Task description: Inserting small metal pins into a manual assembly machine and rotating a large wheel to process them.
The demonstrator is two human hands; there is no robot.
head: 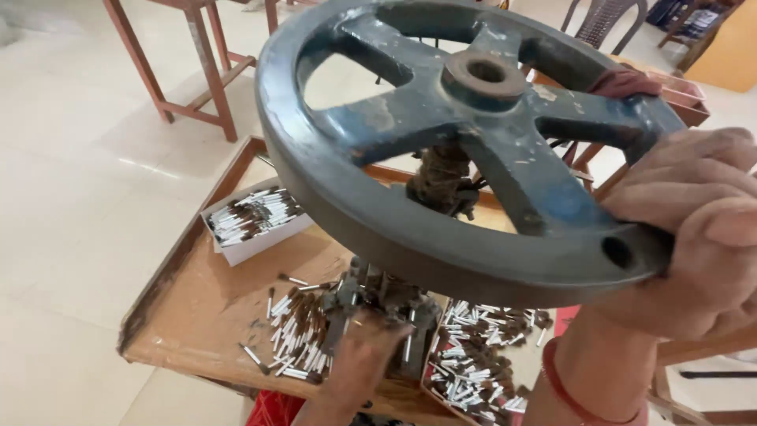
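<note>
the rim of the grey spoked handwheel [441, 150] is gripped by the closed right hand [694, 229]. the left hand [359, 367], blurred so its grip cannot be told, is set at the press base [378, 304]. white-tipped sticks [296, 339] are scattered on the wooden tray [205, 308]; more are held in a white box [252, 217].

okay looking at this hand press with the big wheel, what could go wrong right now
The left hand sits right at the press mechanism while the right hand grips the handwheel; turning it could pinch fingers. Loose white-tipped sticks lie near the wooden table edge and could get knocked off.
</note>
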